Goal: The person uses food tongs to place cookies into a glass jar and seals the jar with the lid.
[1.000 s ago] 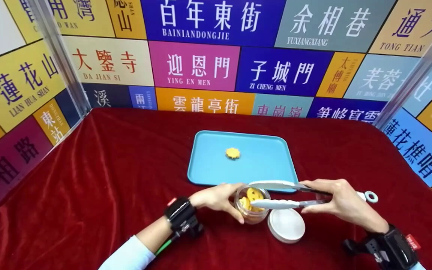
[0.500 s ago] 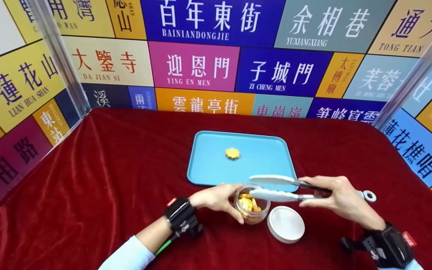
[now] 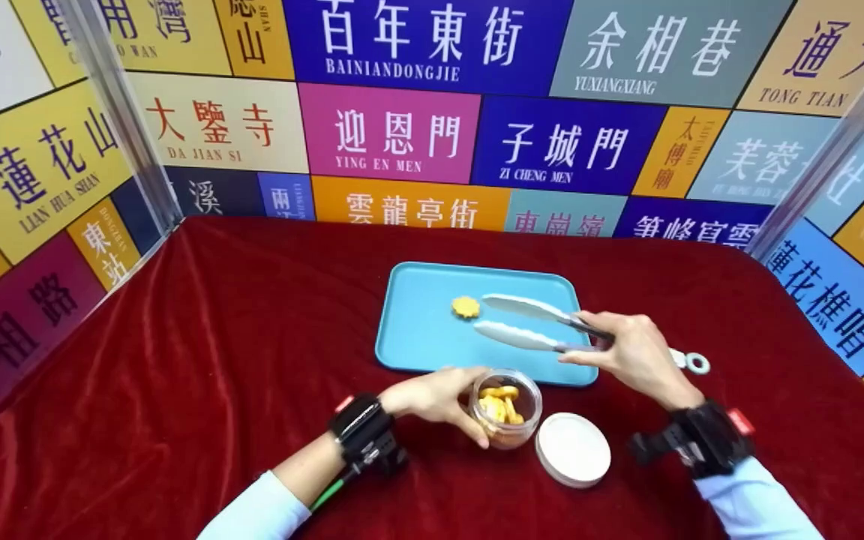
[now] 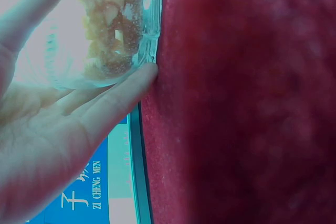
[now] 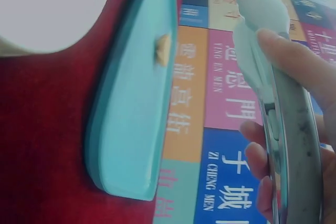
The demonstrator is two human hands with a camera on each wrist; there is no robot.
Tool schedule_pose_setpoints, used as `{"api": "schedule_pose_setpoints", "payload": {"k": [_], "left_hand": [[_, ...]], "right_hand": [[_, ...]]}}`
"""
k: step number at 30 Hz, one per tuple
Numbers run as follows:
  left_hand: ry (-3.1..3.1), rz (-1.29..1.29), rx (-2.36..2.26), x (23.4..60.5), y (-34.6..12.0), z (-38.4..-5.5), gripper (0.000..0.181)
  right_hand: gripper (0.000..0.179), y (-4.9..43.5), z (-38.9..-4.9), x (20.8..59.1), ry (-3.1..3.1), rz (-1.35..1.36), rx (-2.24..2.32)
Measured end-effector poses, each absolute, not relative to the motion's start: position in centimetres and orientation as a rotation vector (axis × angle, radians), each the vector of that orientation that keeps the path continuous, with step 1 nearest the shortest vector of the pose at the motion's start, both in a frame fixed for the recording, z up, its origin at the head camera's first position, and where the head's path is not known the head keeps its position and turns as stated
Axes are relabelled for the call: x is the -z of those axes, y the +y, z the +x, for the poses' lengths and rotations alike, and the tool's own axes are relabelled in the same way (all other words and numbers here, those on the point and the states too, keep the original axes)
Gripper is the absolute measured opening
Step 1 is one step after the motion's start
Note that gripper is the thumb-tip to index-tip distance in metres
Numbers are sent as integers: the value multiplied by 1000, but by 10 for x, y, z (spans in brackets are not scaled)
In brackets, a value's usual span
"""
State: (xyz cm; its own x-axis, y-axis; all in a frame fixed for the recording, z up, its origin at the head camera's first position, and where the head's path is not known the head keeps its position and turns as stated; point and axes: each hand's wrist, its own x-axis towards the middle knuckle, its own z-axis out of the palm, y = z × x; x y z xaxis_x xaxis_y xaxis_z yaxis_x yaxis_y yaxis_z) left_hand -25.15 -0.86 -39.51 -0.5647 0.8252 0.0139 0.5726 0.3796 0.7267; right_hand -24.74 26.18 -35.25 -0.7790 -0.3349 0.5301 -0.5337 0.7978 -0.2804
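Observation:
My left hand holds a clear open-topped jar, thumb on the near side and fingers on the far side. Several yellow cookies lie inside it. In the left wrist view, fingers curve along the jar's wall. My right hand grips a pair of tongs with white tips and metal arms, held over the tray's right half. The tips stand apart with nothing between them. One flower-shaped yellow cookie lies on the blue tray, just left of the tips.
A round white lid lies on the dark red cloth, right of the jar. Behind the table stands a wall of coloured sign panels, with clear upright posts at both corners.
My right hand has carried the tongs away from above the jar, forward and left over the tray. The left hand and jar stay in place.

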Motion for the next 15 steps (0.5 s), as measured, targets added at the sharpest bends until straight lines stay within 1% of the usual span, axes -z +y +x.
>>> {"api": "schedule_pose_setpoints", "payload": {"k": [4, 11, 15], "left_hand": [[2281, 1248, -1001, 394, -9, -253, 77], [2304, 1229, -969, 395, -9, -252, 76], [2283, 1254, -983, 396, -9, -253, 75]], "right_hand": [[59, 254, -259, 355, -2616, 596, -534], [68, 243, -277, 364, -2741, 526, -491], [69, 235, -287, 366, -2789, 468, -497]]}}
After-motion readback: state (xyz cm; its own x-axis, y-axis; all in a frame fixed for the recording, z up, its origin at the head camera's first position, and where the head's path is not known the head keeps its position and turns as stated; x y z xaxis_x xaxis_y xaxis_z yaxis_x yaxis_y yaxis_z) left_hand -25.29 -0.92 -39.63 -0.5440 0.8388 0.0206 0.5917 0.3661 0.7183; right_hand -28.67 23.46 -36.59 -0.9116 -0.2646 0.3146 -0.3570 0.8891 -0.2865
